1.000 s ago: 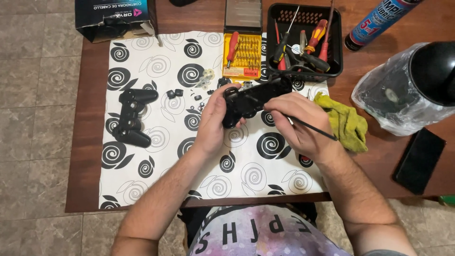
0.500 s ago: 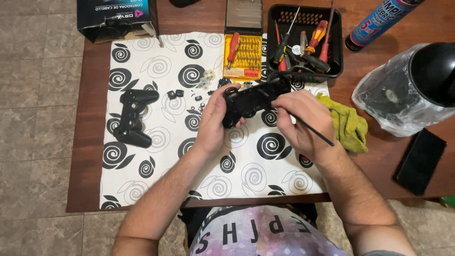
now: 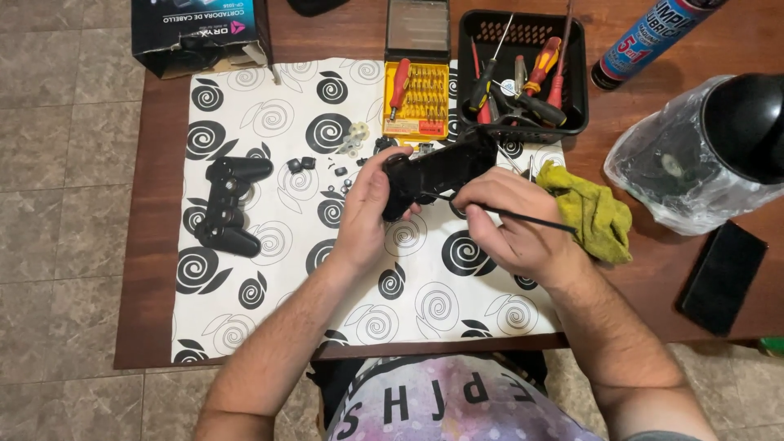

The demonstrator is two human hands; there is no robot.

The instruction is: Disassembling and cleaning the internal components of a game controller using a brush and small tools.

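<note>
Sitting at a brown table (image 3: 155,245) spread with a white spiral-print mat (image 3: 269,106), the person worked over it. A black tool tray (image 3: 572,82) sat at the far edge, a second controller shell (image 3: 227,204) lay well to the left. The controller half (image 3: 437,171) was held up above the mat — left hand (image 3: 363,216) clamped round its lower end. Rigid light plastic, probably slippery on the curves, so the grip horns looked the safest hold. Right hand (image 3: 510,229) pinched a thin black tool (image 3: 523,217), tip against the shell — small loose parts (image 3: 347,151) lay scattered beyond.
</note>
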